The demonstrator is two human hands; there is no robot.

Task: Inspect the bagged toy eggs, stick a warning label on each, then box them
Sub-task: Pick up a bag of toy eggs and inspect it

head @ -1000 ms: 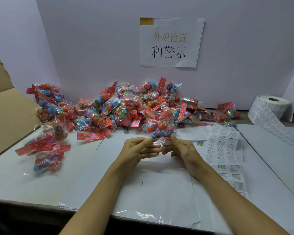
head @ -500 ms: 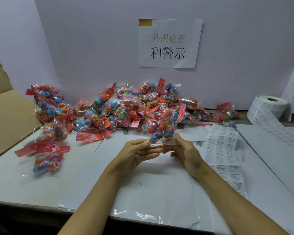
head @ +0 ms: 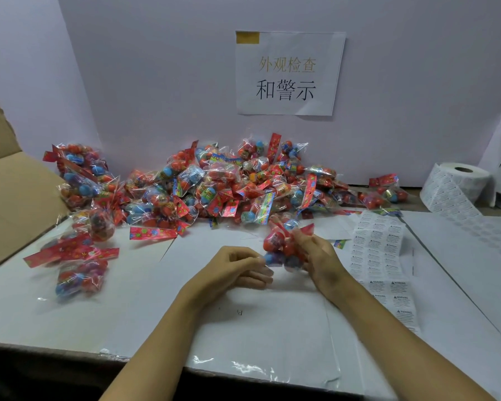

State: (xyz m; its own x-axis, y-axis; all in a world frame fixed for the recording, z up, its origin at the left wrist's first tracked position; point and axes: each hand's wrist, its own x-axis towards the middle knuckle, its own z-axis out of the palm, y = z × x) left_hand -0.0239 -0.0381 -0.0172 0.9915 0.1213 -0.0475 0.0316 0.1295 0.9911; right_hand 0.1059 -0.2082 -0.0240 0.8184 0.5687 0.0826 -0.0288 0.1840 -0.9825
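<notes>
A clear bag of toy eggs (head: pixel 281 247) with a red header is held just above the white table, in front of the big pile of bagged eggs (head: pixel 229 186). My right hand (head: pixel 318 256) grips this bag from the right, fingers curled round its top. At the bag's lower left corner my left hand (head: pixel 237 270) has its fingers curled and touching the plastic. A strip of white warning labels (head: pixel 379 250) lies just right of my right hand.
A roll of labels (head: pixel 454 186) stands at the far right. An open cardboard box (head: pixel 9 195) sits at the left edge. Several bagged eggs (head: pixel 78 256) lie loose on the left of the table. A paper sign (head: pixel 287 73) hangs on the back wall.
The bag has been turned and tipped over to the right between my hands. My right hand shifted up round its top, while my left hand dropped to its lower corner.
</notes>
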